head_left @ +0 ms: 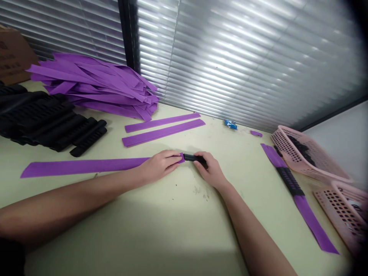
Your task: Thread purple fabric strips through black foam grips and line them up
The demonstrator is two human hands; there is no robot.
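My left hand (161, 165) is closed on one end of a long purple strap (83, 165), which trails flat across the table to the left. In my right hand (211, 168) is a short black tube-like sleeve (189, 157), gripped at its right part, which my fingers partly cover. The strap's end and the sleeve meet between my hands; whether the strap enters the sleeve I cannot tell. Behind my hands lie two more purple strips (163, 133), side by side.
Far left are a heap of purple straps (97, 84) and a pile of black ribbed sleeves (48, 119). At right lies a strap with a black sleeve around it (312, 222), beside pink baskets (324, 172). A blue wrapper (230, 124) sits near the window blinds.
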